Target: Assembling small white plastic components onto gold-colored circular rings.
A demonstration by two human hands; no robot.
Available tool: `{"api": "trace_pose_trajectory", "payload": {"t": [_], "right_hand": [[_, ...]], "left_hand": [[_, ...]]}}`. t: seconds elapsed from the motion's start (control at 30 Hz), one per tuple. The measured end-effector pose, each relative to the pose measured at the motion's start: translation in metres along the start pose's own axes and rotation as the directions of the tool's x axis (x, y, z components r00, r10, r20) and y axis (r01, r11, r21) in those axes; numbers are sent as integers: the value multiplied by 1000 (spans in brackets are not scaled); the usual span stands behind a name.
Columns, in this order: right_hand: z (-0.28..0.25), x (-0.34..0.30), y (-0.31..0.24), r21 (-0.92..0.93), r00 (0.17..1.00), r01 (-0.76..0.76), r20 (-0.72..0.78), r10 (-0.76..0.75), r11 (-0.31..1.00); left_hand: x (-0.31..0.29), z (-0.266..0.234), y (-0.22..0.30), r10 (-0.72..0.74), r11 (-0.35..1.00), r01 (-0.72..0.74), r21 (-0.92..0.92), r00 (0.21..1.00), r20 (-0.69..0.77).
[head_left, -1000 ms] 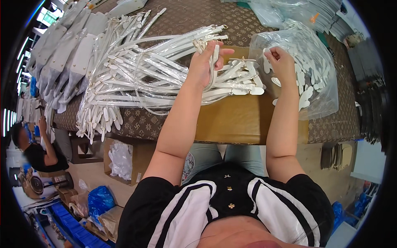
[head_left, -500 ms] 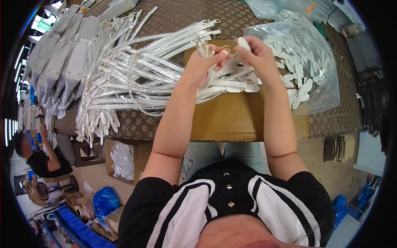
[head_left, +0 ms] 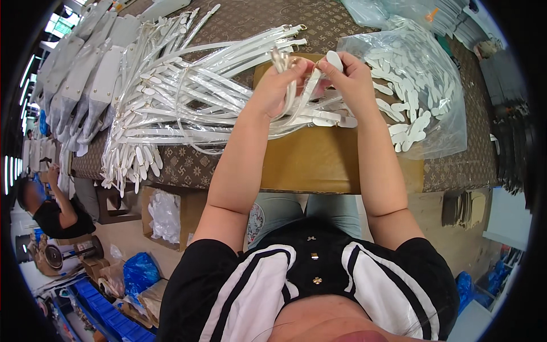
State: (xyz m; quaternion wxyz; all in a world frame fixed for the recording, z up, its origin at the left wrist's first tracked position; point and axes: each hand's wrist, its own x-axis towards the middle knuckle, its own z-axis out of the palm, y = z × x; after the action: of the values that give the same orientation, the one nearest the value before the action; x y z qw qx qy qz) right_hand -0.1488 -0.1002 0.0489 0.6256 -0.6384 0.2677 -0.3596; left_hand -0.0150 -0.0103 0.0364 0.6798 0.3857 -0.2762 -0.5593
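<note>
My left hand (head_left: 273, 90) is closed around a bunch of white straps (head_left: 280, 61) with gold-coloured metal ends. One strap end (head_left: 310, 85) stretches out from it toward my right hand (head_left: 354, 81). Between the thumb and fingers of that right hand is a small white oval tab (head_left: 335, 60), held close to a ring on the strap end. Whether the tab passes through the ring is too small to tell. Both hands are above a brown board (head_left: 313, 165), and more straps (head_left: 336, 121) with tabs lie under them.
Many plastic-wrapped white straps (head_left: 211, 100) are heaped to the left on a patterned table (head_left: 194, 174). Beyond them stand white bag pieces (head_left: 105, 74). At right, a clear plastic bag (head_left: 450, 139) holds loose white tabs (head_left: 419, 128). Another person (head_left: 62, 211) sits far left.
My right hand has moved slightly left with the tab, closing in on my left hand. A strap end now spans the space between both hands.
</note>
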Motion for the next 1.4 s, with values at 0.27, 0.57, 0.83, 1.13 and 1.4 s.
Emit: {"api": "trace_pose_trajectory", "payload": {"t": [0.27, 0.57, 0.83, 1.13, 1.4], "right_hand": [[-14, 7, 10, 505, 974, -192, 205, 99, 842], [-15, 11, 6, 691, 985, -161, 160, 68, 704], [-5, 3, 4, 431, 993, 117, -54, -104, 895], [1, 1, 10, -410, 852, 512, 130, -507, 755], [12, -6, 2, -340, 928, 341, -26, -371, 877]], "left_hand": [[7, -15, -1, 21, 999, -18, -39, 996, 81], [10, -17, 0, 73, 986, -73, -151, 997, -9], [8, -17, 0, 99, 987, -99, -125, 995, -7], [9, -20, -1, 128, 969, -126, -213, 992, -4], [8, -17, 0, 128, 980, -122, -158, 991, 31]]}}
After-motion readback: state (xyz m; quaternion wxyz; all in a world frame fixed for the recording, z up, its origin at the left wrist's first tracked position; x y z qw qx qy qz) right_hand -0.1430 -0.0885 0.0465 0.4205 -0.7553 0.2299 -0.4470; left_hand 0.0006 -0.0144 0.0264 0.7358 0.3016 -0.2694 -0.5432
